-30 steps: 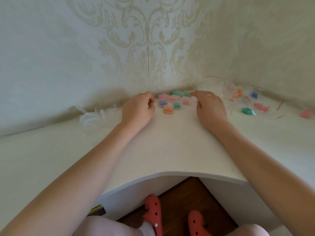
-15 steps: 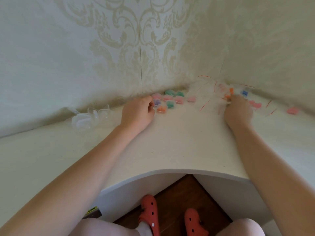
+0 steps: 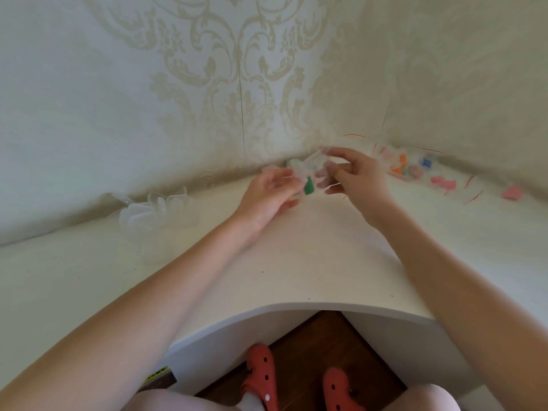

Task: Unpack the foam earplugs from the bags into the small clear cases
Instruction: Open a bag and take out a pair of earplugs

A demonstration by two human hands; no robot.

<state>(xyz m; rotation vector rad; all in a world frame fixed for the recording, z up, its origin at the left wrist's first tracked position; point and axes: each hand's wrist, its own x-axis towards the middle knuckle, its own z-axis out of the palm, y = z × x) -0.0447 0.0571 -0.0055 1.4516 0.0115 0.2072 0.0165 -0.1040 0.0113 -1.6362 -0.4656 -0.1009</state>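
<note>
At the far left of the white tabletop (image 3: 296,262), close under the patterned wall, lies a heap of small clear cases (image 3: 154,207): glossy, see-through plastic shells with rounded corners, several lying open and overlapping. How many there are cannot be told.

Right of them, above the middle of the tabletop, the left hand (image 3: 267,192) is raised, palm turned inward, its grip of thumb and fingers curled on the left edge of a clear bag (image 3: 308,169). The bag is thin, crinkled film, stretched between both hands, its long axis running from lower left up to upper right. Inside it, at the lower left end, sits a green foam earplug (image 3: 309,186): matte, soft-looking and tapered, standing roughly upright with its narrow end up. A faint pinkish shape shows through the film further right, too blurred to identify.

The right hand (image 3: 358,176) pinches the bag's upper right part, fingertips and thumb pressed together on the film.

Further right, by the wall corner, a loose pile of more bags (image 3: 412,166) lies flat, clear film with thin red strips, holding orange, blue and pink foam pieces. A single pink piece (image 3: 511,192) lies apart at the far right.

Below the tabletop's curved front edge, two red perforated clogs (image 3: 261,378) rest on a dark wooden floor.
</note>
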